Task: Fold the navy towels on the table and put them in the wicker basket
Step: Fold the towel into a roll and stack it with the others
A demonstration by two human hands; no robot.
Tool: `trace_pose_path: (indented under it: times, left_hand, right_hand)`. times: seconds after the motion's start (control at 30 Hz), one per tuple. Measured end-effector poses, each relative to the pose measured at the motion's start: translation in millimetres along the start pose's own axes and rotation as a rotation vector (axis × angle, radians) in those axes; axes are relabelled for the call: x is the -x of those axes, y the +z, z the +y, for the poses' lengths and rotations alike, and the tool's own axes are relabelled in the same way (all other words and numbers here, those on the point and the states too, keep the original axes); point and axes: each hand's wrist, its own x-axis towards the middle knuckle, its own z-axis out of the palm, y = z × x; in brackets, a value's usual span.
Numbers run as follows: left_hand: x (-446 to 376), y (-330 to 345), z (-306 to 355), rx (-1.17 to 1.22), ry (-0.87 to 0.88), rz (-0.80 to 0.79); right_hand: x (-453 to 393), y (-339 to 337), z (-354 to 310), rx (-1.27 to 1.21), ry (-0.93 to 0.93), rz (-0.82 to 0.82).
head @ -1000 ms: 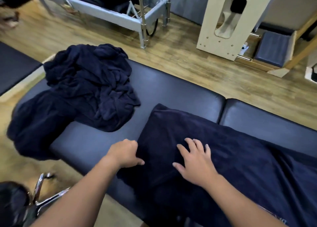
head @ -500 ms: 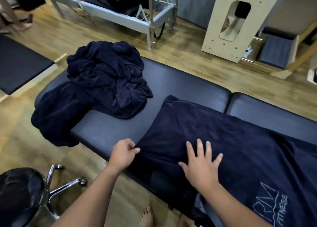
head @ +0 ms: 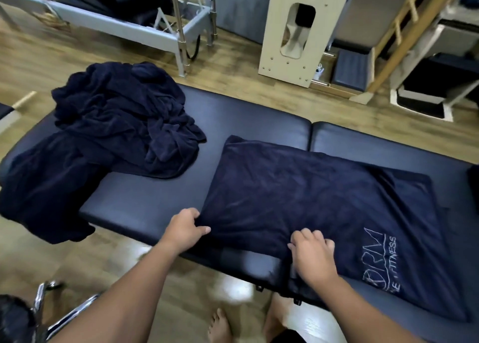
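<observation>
A navy towel (head: 311, 200) with pale stitched lettering lies spread flat on the right half of the dark padded table (head: 145, 202). My left hand (head: 185, 228) pinches the towel's near left corner at the table's front edge. My right hand (head: 312, 256) grips the towel's near edge, fingers curled into the cloth. A crumpled heap of navy towels (head: 116, 125) sits on the table's left end, with part of it hanging over the near left side. No wicker basket is in view.
A stool with chrome legs (head: 44, 306) stands at the bottom left by the table. My bare feet (head: 220, 327) are on the wooden floor below the table's edge. Across the floor stand a metal exercise frame (head: 178, 34) and a pale wooden unit (head: 298, 31).
My right hand has slid from lying flat on the towel back to its near edge and closed on it. The left hand keeps hold of the corner. The view has shifted right.
</observation>
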Motion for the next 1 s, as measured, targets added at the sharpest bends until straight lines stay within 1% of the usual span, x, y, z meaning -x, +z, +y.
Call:
trace_pose_path:
  times: [0.07,0.17,0.23,0.27,0.3,0.33,0.4,0.43,0.47,0.5,0.53,0.57,0.6,0.63,0.73,0.8,0.83,0.9,0.93,0.97,1.0]
  left_hand:
    - [-1.4,-2.1,-4.3,0.010,-0.005,0.010]
    - [0.1,0.7,-8.9,-0.025,-0.009,0.019]
    - [6.8,4.8,-3.6,-0.140,0.004,0.050]
    - [10.1,8.9,0.9,-0.241,0.038,0.115]
    - [13.0,13.5,5.8,-0.343,0.101,0.186]
    - [16.0,18.3,12.3,-0.420,0.201,0.236]
    - [21.4,27.3,26.7,-0.517,0.477,0.257]
    - [23.6,33.9,33.8,-0.565,0.595,0.224]
    - [26.7,41.3,41.3,-0.611,0.667,0.143]
    - [30.9,50.2,49.7,-0.652,0.691,0.049]
    - [35.0,58.5,56.9,-0.684,0.678,-0.038]
    - [37.9,66.0,62.4,-0.696,0.633,-0.132]
    - [39.8,74.9,67.8,-0.705,0.577,-0.204]
    - [41.4,81.3,72.5,-0.730,0.529,-0.243]
    - [45.9,92.5,80.7,-0.830,0.441,-0.251]
    - [47.9,96.6,84.7,-0.864,0.380,-0.252]
    - [49.2,99.6,88.5,-0.885,0.353,-0.254]
    - [53.7,104.9,104.2,-0.896,0.334,-0.235]
    - [56.7,109.5,115.9,-0.886,0.374,-0.211]
    - [59.0,115.2,127.4,-0.866,0.446,-0.190]
    - [60.9,122.8,139.3,-0.838,0.530,-0.203]
  right_hand:
    - [-3.7,-3.9,7.7,-0.008,-0.030,-0.049]
    - [12.3,-6.8,25.3,-0.050,0.057,-0.057]
    - [25.9,-5.8,31.6,-0.118,0.095,-0.036]
    - [30.4,-4.1,34.8,-0.144,0.098,-0.028]
    - [32.2,-3.5,38.1,-0.165,0.109,-0.019]
    - [33.4,-3.6,43.2,-0.180,0.157,-0.007]
    - [35.2,-7.3,55.1,-0.190,0.366,0.008]
    - [37.6,-10.2,62.0,-0.197,0.503,-0.013]
    - [40.0,-12.9,68.5,-0.209,0.628,-0.045]
    - [43.7,-15.0,74.8,-0.213,0.721,-0.077]
    - [46.7,-16.2,78.6,-0.200,0.772,-0.103]
    - [48.8,-16.6,80.6,-0.174,0.782,-0.124]
    - [51.0,-15.7,84.7,-0.144,0.764,-0.146]
    - [51.9,-13.8,88.2,-0.116,0.719,-0.170]
    - [51.2,-14.4,103.9,-0.040,0.535,-0.259]
    - [54.3,-17.7,123.0,-0.027,0.513,-0.276]
    - [59.6,-18.1,133.7,-0.060,0.545,-0.279]
    - [71.2,-15.8,154.2,-0.206,0.649,-0.262]
    - [76.2,-14.5,165.4,-0.283,0.696,-0.231]
    - [79.4,-14.6,175.3,-0.336,0.740,-0.185]
    - [81.3,-15.4,185.3,-0.363,0.792,-0.132]
